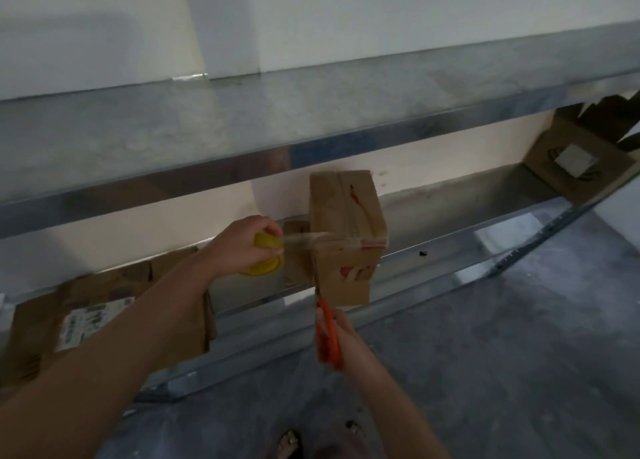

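A small brown cardboard box (346, 223) with red marks stands upright on the lower metal shelf (485, 230). My left hand (247, 242) grips a yellow roll of clear tape (265, 262) just left of the box. A strip of tape (304, 238) stretches from the roll onto the box's side. My right hand (343, 340) holds orange-handled scissors (327, 334) below the box. The blades point up toward the tape at the box's left edge.
A flattened cardboard box with a white label (90, 323) lies on the shelf at left. Another open carton (575, 160) sits at the far right. An upper metal shelf (242, 119) overhangs the box. Below is a grey concrete floor (502, 354), with a bare foot (289, 443).
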A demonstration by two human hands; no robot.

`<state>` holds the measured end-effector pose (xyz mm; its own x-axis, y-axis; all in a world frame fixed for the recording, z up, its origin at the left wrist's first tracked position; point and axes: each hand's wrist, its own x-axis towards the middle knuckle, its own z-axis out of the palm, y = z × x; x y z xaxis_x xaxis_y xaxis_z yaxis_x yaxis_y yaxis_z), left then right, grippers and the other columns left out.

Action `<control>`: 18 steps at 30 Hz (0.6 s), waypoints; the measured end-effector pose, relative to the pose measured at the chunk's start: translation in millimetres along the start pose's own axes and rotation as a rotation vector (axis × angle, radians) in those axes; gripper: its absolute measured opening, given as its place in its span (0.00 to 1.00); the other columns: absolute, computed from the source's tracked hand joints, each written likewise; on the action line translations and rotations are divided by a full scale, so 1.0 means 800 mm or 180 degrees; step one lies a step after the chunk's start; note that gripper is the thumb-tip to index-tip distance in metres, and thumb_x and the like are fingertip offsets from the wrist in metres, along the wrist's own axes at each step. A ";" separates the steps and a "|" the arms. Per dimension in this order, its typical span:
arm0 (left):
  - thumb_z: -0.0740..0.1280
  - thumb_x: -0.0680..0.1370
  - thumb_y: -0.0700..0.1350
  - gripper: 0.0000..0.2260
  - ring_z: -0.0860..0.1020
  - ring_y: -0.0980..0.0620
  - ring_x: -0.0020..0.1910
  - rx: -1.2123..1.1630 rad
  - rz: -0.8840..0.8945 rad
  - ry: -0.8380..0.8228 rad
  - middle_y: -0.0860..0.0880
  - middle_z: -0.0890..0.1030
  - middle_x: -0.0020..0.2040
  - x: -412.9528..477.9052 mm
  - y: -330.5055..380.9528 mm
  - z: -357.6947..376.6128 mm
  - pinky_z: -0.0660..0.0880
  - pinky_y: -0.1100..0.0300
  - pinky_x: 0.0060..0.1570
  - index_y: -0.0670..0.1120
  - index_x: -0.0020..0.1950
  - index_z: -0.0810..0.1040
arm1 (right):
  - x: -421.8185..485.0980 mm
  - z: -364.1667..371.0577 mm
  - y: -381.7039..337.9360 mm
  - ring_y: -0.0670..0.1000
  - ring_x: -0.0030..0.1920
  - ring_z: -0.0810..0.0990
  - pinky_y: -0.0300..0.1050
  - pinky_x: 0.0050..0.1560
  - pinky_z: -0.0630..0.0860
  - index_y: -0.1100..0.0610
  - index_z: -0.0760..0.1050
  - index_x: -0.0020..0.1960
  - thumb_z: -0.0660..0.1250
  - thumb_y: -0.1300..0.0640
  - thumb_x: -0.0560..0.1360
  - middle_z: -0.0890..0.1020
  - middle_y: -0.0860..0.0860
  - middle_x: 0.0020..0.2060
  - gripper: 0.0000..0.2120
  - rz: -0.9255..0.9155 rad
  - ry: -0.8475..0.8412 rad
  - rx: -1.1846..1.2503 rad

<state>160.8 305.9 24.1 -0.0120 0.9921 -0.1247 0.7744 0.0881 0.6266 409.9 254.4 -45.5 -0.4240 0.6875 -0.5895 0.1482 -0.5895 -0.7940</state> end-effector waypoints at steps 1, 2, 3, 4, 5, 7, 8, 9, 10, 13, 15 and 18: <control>0.74 0.72 0.51 0.13 0.74 0.56 0.52 -0.0016 0.0012 0.0019 0.57 0.76 0.53 0.001 0.000 0.000 0.68 0.67 0.45 0.59 0.53 0.75 | 0.009 0.005 -0.002 0.43 0.26 0.74 0.40 0.30 0.68 0.48 0.73 0.50 0.67 0.40 0.73 0.75 0.46 0.28 0.13 0.0114 0.0022 0.0176; 0.74 0.72 0.51 0.13 0.74 0.56 0.52 -0.0033 0.0018 0.0031 0.57 0.77 0.53 0.003 0.000 0.000 0.69 0.65 0.46 0.59 0.53 0.75 | 0.016 0.009 -0.004 0.43 0.26 0.75 0.40 0.30 0.67 0.48 0.73 0.51 0.67 0.41 0.75 0.76 0.45 0.27 0.12 0.0244 0.0074 0.0327; 0.74 0.72 0.51 0.13 0.74 0.56 0.52 -0.0043 0.0022 0.0040 0.56 0.77 0.53 0.004 0.000 0.000 0.69 0.63 0.47 0.59 0.53 0.75 | 0.022 0.011 -0.006 0.44 0.26 0.76 0.39 0.29 0.68 0.48 0.74 0.52 0.68 0.41 0.75 0.77 0.45 0.26 0.12 0.0332 0.0122 0.0384; 0.74 0.72 0.50 0.13 0.74 0.56 0.52 -0.0047 0.0026 0.0050 0.56 0.77 0.54 0.006 0.001 -0.001 0.69 0.62 0.48 0.59 0.53 0.75 | 0.026 0.013 -0.008 0.44 0.26 0.76 0.38 0.27 0.68 0.48 0.74 0.52 0.68 0.40 0.74 0.77 0.45 0.26 0.13 0.0346 0.0139 0.0373; 0.74 0.72 0.50 0.12 0.74 0.55 0.52 -0.0049 0.0034 0.0059 0.56 0.77 0.53 0.007 0.001 -0.001 0.69 0.61 0.48 0.58 0.53 0.75 | 0.029 0.014 -0.008 0.44 0.26 0.76 0.36 0.25 0.67 0.48 0.75 0.51 0.68 0.39 0.73 0.78 0.45 0.27 0.14 0.0305 0.0115 0.0314; 0.74 0.72 0.49 0.12 0.75 0.55 0.52 -0.0050 0.0076 0.0059 0.55 0.77 0.53 0.009 0.001 -0.002 0.70 0.60 0.49 0.57 0.52 0.76 | 0.036 0.015 -0.008 0.45 0.27 0.77 0.35 0.24 0.64 0.47 0.75 0.51 0.67 0.38 0.74 0.78 0.46 0.29 0.15 0.0173 0.0040 0.0276; 0.74 0.72 0.48 0.12 0.75 0.54 0.53 -0.0046 0.0094 0.0054 0.54 0.78 0.53 0.010 0.001 -0.003 0.71 0.59 0.50 0.56 0.52 0.76 | 0.039 0.015 -0.008 0.45 0.28 0.76 0.37 0.25 0.65 0.48 0.75 0.52 0.67 0.39 0.76 0.78 0.47 0.30 0.14 0.0119 0.0019 0.0354; 0.74 0.72 0.48 0.12 0.75 0.54 0.53 -0.0044 0.0106 0.0049 0.54 0.78 0.54 0.011 0.002 -0.004 0.72 0.58 0.52 0.55 0.53 0.77 | 0.043 0.015 -0.008 0.46 0.28 0.76 0.38 0.26 0.65 0.49 0.75 0.52 0.66 0.41 0.77 0.78 0.47 0.31 0.13 0.0086 0.0015 0.0481; 0.74 0.72 0.47 0.12 0.75 0.53 0.53 -0.0047 0.0116 0.0049 0.53 0.78 0.54 0.012 0.002 -0.004 0.72 0.57 0.54 0.54 0.53 0.77 | 0.046 0.015 -0.008 0.46 0.29 0.76 0.39 0.27 0.66 0.50 0.75 0.52 0.65 0.42 0.78 0.78 0.48 0.31 0.11 0.0058 0.0009 0.0578; 0.74 0.72 0.46 0.12 0.76 0.53 0.54 -0.0053 0.0143 0.0031 0.52 0.79 0.54 0.015 0.003 -0.004 0.72 0.56 0.56 0.51 0.54 0.78 | 0.053 0.014 -0.011 0.46 0.28 0.76 0.37 0.25 0.67 0.48 0.77 0.51 0.68 0.41 0.75 0.79 0.48 0.32 0.12 0.0003 0.0033 0.0562; 0.74 0.72 0.46 0.12 0.76 0.53 0.54 -0.0039 0.0160 0.0007 0.52 0.79 0.54 0.018 0.003 -0.004 0.73 0.56 0.56 0.51 0.54 0.78 | 0.057 0.013 -0.012 0.46 0.29 0.77 0.37 0.25 0.69 0.47 0.78 0.49 0.71 0.39 0.69 0.80 0.48 0.33 0.15 -0.0012 0.0090 0.0515; 0.73 0.72 0.47 0.11 0.75 0.53 0.53 -0.0057 0.0129 -0.0020 0.52 0.78 0.54 0.020 0.002 -0.003 0.73 0.56 0.54 0.52 0.53 0.78 | 0.061 0.012 -0.012 0.47 0.29 0.77 0.39 0.26 0.70 0.47 0.81 0.45 0.73 0.42 0.65 0.79 0.49 0.31 0.12 -0.0044 0.0202 0.0550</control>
<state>160.4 322.0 24.9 0.0231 0.9944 -0.1035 0.7627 0.0494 0.6448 379.2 289.7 -65.6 -0.3668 0.7182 -0.5913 -0.0153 -0.6402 -0.7681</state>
